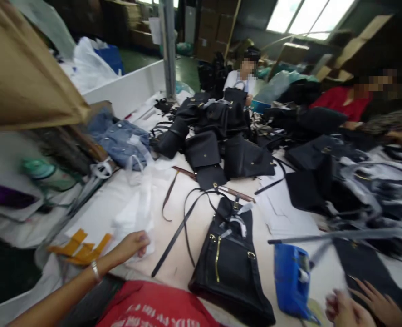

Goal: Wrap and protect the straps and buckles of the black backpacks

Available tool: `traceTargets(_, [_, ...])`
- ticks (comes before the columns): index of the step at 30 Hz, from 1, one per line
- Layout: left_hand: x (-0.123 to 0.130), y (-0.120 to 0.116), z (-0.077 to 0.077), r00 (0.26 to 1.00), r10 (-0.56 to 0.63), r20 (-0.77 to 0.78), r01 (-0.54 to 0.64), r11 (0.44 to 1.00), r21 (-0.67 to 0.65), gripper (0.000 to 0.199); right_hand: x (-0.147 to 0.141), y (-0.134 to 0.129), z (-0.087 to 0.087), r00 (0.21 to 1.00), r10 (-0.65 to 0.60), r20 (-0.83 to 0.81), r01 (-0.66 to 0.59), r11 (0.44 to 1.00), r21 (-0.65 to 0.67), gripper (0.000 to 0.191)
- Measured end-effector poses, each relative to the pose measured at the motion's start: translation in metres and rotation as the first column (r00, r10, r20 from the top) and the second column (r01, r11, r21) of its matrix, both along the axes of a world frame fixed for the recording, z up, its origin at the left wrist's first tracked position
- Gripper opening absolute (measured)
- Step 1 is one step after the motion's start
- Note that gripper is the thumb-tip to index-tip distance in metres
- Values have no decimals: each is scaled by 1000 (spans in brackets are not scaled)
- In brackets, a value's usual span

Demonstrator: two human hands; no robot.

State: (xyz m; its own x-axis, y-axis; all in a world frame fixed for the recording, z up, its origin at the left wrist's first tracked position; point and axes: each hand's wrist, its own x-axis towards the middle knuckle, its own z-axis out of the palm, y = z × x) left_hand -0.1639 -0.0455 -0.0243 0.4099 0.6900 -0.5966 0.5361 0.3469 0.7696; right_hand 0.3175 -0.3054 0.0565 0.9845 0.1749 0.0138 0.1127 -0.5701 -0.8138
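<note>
My left hand (137, 244) is closed beside thin white wrapping sheets (129, 218); what its fingers hold, if anything, is hidden. A black backpack (231, 259) with a gold zipper lies before me, its straps spread to the left and white wrapping around its handle. To its right stands a blue tape dispenser (287, 277). My right hand (342, 309), blurred at the lower right, has its fingers curled, and anything in them cannot be made out. Close beside it, another person's hand (374, 297) rests with spread fingers on a black piece.
Black bags (203, 152) pile up across the table (174, 236). Denim bags (122, 141) lie at left, near a green bottle (47, 172) and yellow strips (81, 247). White papers (286, 213) lie right of centre. Two people sit beyond the bags. A metal post (169, 50) rises behind.
</note>
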Motion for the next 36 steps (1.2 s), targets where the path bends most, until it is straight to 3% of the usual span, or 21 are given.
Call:
traceTargets(2, [-8, -2, -2, 998, -30, 54, 30, 1000, -2, 39, -56, 51, -5, 965, 232, -120, -228, 973, 46, 31])
traceTargets(3, [-7, -2, -3, 997, -39, 67, 39, 999, -1, 37, -92, 76, -7, 897, 397, -197, -391, 918, 69, 36])
traceTargets(4, [-5, -2, -5, 996, -46, 76, 46, 999, -2, 35, -131, 101, -11, 803, 526, -278, -520, 848, 102, 41])
traceTargets(6, [0, -4, -6, 994, -55, 99, 56, 998, -11, 32, -206, 144, -24, 531, 740, -413, -742, 642, 196, 45])
traceTargets(7, [0, -5, -6, 992, -62, 114, 64, 998, -13, 31, -239, 162, -33, 392, 807, -443, -807, 532, 256, 43])
traceTargets(8, [-1, -6, -6, 990, -66, 128, 68, 998, -16, 30, -268, 176, -43, 300, 845, -443, -845, 450, 287, 40])
traceTargets(10, [-6, -8, -5, 984, -89, 152, 93, 996, -16, 28, -307, 193, -63, 227, 877, -423, -880, 371, 297, 32])
traceTargets(12, [-14, -9, -5, 978, -127, 167, 131, 991, -16, 25, -327, 199, -77, 196, 887, -419, -894, 337, 294, 29])
traceTargets(16, [-26, -10, -8, 967, -148, 208, 158, 987, -36, 15, -338, 195, -87, 209, 871, -445, -900, 349, 260, 27])
traceTargets(21, [-17, -12, -23, 935, -22, 354, 88, 981, -171, 21, -343, 190, -91, 242, 863, -443, -933, 332, 136, 36])
traceTargets(24, [-8, -12, -32, 939, 47, 341, 44, 966, -255, 22, -340, 195, -98, 249, 863, -439, -949, 309, 69, 42])
traceTargets(28, [-8, -11, -37, 943, 91, 319, -1, 963, -270, 25, -315, 210, -104, 95, 819, -566, -986, 155, 60, 40])
traceTargets(30, [-12, -11, -37, 944, 107, 314, -21, 964, -265, 27, -293, 218, -105, 148, 823, -548, -988, 104, -110, 35])
traceTargets(33, [-16, -9, -36, 941, 121, 315, -40, 967, -252, 26, -262, 223, -108, 328, 842, -428, -843, 57, -534, 26])
traceTargets(36, [-16, -6, -33, 935, 127, 332, -45, 969, -243, 25, -246, 221, -116, 330, 813, -480, -743, -90, -663, 30])
